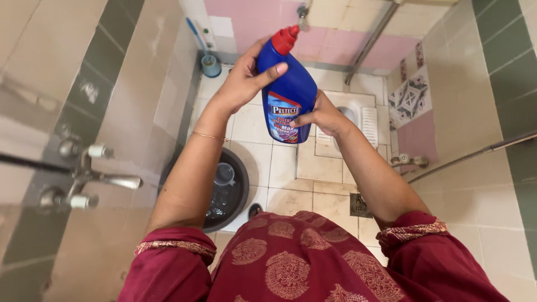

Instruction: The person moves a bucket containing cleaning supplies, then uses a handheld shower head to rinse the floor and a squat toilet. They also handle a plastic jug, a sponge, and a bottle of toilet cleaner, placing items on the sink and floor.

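Note:
I hold a blue plastic bottle (291,92) with a red angled cap and a printed label up in front of me, over a tiled bathroom floor. My left hand (246,78) wraps its upper body near the neck, thumb across the front. My right hand (321,116) grips the bottle's lower right side by the label. The bottle stands nearly upright, tilted slightly, and the cap is on. Both forearms are bare below maroon patterned sleeves.
A white squat toilet pan (358,117) lies in the floor beyond the bottle. A dark bucket of water with a mug inside (226,187) stands at lower left. A wall tap (84,179) juts from the left wall. A blue toilet brush (208,59) stands in the far corner.

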